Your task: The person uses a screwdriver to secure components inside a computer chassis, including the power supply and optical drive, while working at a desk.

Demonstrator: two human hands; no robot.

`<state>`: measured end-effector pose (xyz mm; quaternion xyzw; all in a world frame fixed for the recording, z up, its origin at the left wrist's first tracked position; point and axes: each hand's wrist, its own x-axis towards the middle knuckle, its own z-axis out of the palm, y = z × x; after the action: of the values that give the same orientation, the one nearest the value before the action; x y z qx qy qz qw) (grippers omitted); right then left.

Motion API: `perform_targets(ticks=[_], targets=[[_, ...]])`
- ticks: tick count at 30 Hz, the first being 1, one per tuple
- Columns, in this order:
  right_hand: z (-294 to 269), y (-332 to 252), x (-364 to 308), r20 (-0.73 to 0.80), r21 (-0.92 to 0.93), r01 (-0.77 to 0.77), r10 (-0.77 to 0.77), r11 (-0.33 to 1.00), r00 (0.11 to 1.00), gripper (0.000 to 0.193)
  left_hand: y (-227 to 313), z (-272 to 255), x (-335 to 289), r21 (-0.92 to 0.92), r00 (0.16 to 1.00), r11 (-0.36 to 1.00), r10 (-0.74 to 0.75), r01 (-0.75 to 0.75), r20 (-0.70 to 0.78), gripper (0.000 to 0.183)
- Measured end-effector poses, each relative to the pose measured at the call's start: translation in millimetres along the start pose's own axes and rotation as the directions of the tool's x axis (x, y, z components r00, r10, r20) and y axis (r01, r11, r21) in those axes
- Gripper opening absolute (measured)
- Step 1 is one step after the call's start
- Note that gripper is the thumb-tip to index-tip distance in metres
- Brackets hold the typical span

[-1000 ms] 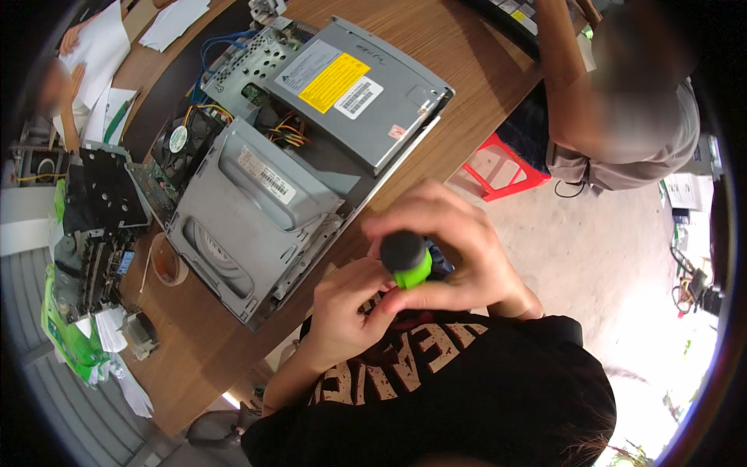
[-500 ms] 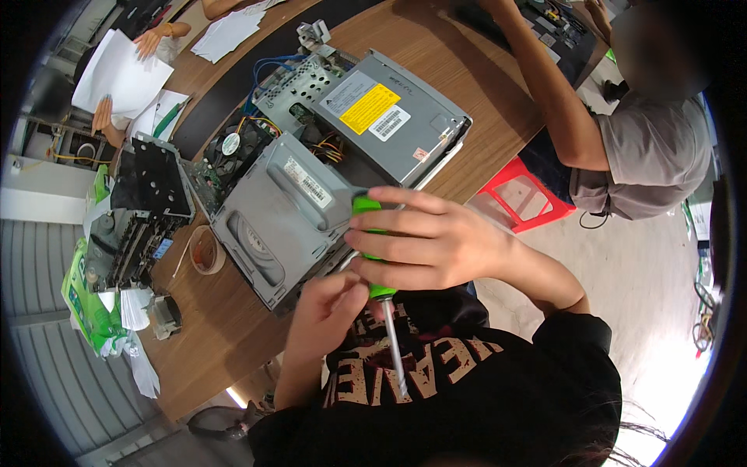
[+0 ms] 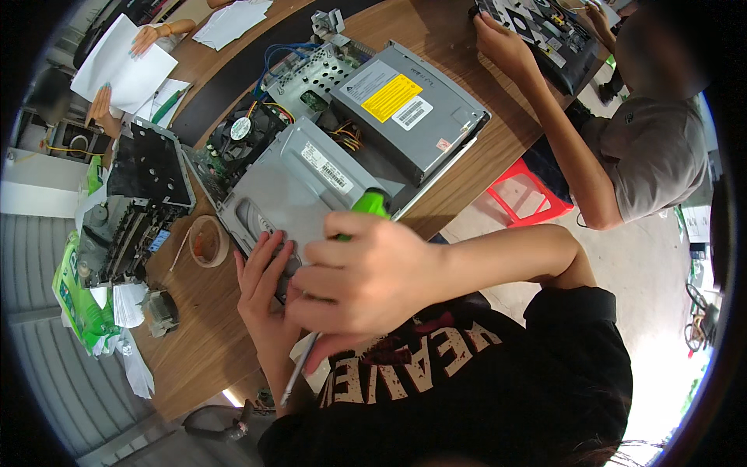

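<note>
My right hand (image 3: 373, 268) is closed around a screwdriver with a green and black handle (image 3: 372, 204). Its metal shaft (image 3: 299, 370) points down toward my shirt, away from the computer. My left hand (image 3: 264, 292) lies with fingers stretched along the near-left edge of a grey panel (image 3: 292, 183), which has a barcode label and an oval recess. My right hand hides part of that edge. Behind the panel is the opened computer case, with a grey metal box (image 3: 416, 109) bearing a yellow label, a black fan (image 3: 247, 131), and coloured wires (image 3: 342, 138).
Left of the case are a roll of tape (image 3: 208, 241), a black dismantled unit (image 3: 148, 171), a small clear part (image 3: 161, 313) and a green packet (image 3: 74, 300). One person holds papers (image 3: 124, 70); another handles a black device (image 3: 545, 39) by a red stool (image 3: 529, 194).
My right hand has moved left and down with the screwdriver, whose shaft now slants left. My left hand has shifted left, its fingers now stretched on the panel edge.
</note>
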<state>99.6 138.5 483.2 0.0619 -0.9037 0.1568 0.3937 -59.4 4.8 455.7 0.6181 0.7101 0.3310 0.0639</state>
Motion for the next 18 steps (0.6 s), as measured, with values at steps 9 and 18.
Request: perform_targets(ticks=[9,18], targets=[[7,10,-4,0.224,-0.246,-0.042,0.099,0.968,0.970,0.030,-27,0,-9,-0.123,0.991,0.988,0.109,-0.098,0.081,0.055],[-12,17,1,0.103,-0.145,-0.090,0.106,0.985,0.989,0.027,-45,14,-20,0.030,0.981,0.981,0.193,-0.193,-0.006,0.073]])
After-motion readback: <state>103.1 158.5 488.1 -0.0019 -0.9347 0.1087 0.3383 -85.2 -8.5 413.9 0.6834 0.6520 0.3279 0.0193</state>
